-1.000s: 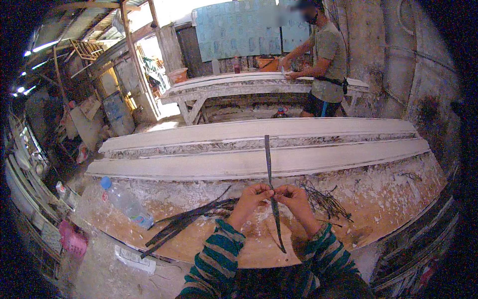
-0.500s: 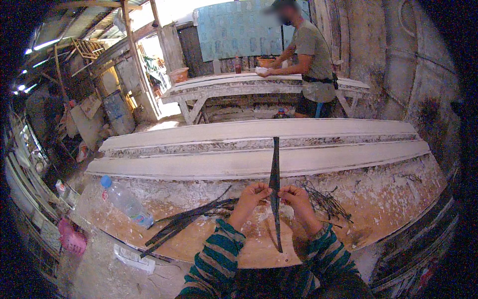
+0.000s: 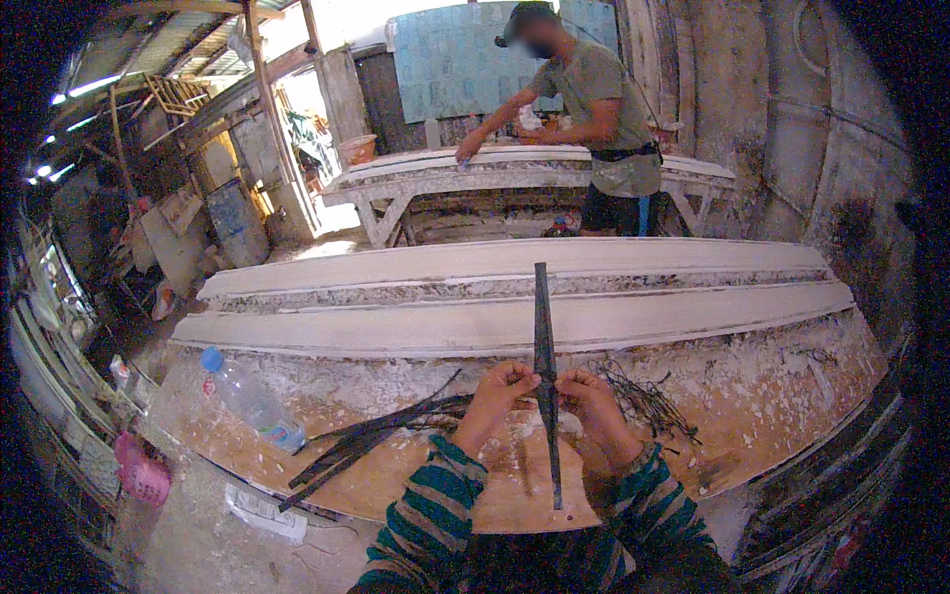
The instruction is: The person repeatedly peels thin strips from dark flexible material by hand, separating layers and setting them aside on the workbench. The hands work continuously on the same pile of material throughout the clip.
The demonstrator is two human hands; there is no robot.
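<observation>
Wooden counter [image 3: 371,487] strewn with white flakes [image 3: 757,408]. On it: two long white boards [image 3: 445,332] across far side; blue-capped clear plastic bottle [image 3: 247,398] left; flat black strips [image 3: 381,436]; tangled black strands [image 3: 651,404] right.

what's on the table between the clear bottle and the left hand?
Head view: a loose pile of dark strips lies between the clear bottle and the left hand.

The location is a rough workshop. Indicators: a wooden workbench [image 3: 772,416] coated with white residue and flakes; two long white panels [image 3: 445,325] lying across it; a rear bench [image 3: 396,216] on braced legs, with a co-worker [image 3: 623,114] standing at it; a ribbed roof [image 3: 170,49]; bare timber posts [image 3: 258,69]; and stained walls [image 3: 841,129].
</observation>
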